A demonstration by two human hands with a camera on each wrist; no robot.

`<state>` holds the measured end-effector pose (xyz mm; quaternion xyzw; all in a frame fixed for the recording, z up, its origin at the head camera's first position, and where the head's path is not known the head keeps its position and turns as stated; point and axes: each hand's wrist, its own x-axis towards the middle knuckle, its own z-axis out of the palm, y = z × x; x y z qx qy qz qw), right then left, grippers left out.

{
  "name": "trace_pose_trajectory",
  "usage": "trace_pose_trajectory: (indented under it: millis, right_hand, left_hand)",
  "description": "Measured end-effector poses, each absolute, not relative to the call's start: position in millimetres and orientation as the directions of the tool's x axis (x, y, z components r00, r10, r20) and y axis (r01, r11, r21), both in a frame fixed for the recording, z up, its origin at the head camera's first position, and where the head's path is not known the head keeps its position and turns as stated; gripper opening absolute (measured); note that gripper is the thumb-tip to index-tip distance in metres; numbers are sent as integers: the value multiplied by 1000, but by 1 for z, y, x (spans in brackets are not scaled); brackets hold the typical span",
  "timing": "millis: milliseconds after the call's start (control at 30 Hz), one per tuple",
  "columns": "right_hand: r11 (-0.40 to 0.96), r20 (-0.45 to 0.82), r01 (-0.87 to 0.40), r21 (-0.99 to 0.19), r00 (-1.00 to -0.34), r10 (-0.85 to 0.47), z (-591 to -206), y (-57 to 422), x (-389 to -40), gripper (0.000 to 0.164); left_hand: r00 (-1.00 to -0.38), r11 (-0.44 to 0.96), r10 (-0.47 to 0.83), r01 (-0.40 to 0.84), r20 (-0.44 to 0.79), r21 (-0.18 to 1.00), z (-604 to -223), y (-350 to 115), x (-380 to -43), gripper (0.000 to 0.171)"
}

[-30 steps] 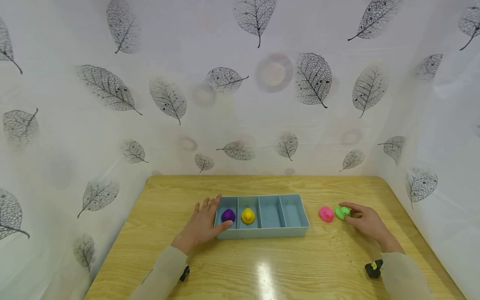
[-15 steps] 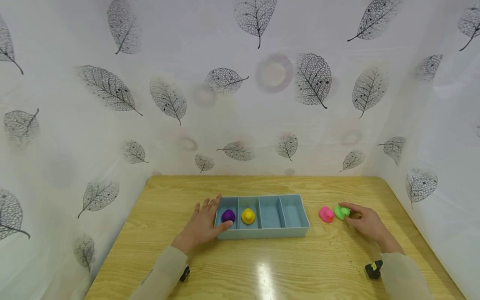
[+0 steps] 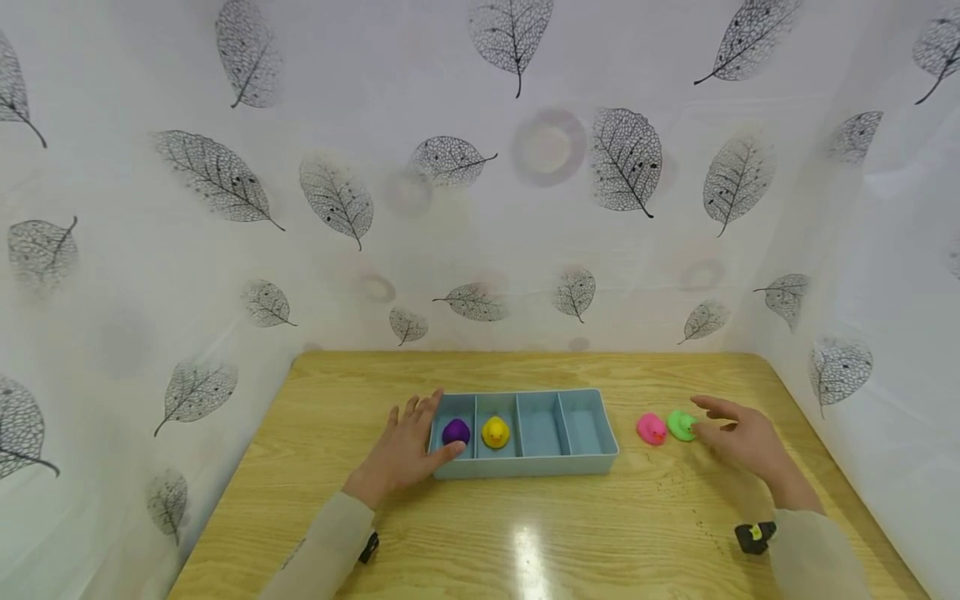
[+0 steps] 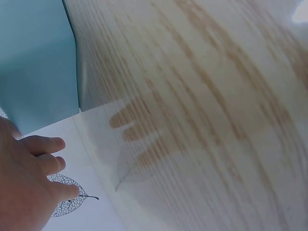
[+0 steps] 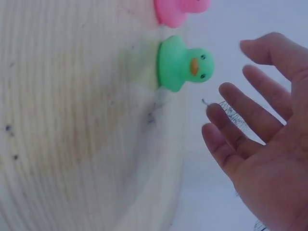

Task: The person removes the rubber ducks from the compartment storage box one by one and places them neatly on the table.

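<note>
My left hand (image 3: 405,442) rests against the left end of a light blue divided tray (image 3: 525,468), its thumb over the front rim and fingers spread toward the back corner. A purple rubber duck (image 3: 456,432) sits in the leftmost compartment, and a yellow rubber duck (image 3: 496,432) in the one beside it. Right of the tray, a pink rubber duck (image 3: 652,428) and a green rubber duck (image 3: 681,425) stand side by side on the table. My right hand (image 3: 742,437) hovers just right of the green duck; the right wrist view shows a gap between its loosely bent fingers and the duck.
The wooden table (image 3: 600,533) ends at a leaf-printed white sheet (image 3: 480,250) at the back and sides. The tray's two right compartments (image 3: 588,421) hold nothing. Black wrist devices (image 3: 754,537) sit by the cuffs.
My right hand has let go of the green duck and drawn slightly up and right, fingers parting. The green duck shifted slightly left, toward the pink one. The left hand stays put.
</note>
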<state>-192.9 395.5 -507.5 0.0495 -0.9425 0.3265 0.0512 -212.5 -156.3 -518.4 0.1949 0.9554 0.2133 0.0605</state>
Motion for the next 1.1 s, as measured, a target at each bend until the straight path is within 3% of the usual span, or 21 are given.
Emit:
trace_pose_trajectory:
  millis: [267, 533, 1100]
  right_hand:
    - [745, 237, -161, -647, -971, -4, -487, 373, -191, 44]
    - [677, 339, -305, -670, -937, -88, -472, 340, -194, 39]
    - [574, 318, -403, -713, -915, -248, -467, 272, -200, 42]
  left_hand:
    - [-916, 833, 401, 356, -18, 424, -521, -156, -214, 102]
    - [-915, 832, 403, 364, -5, 420, -523, -156, -214, 102]
    - [-914, 828, 405, 364, -6, 427, -525, -156, -215, 102]
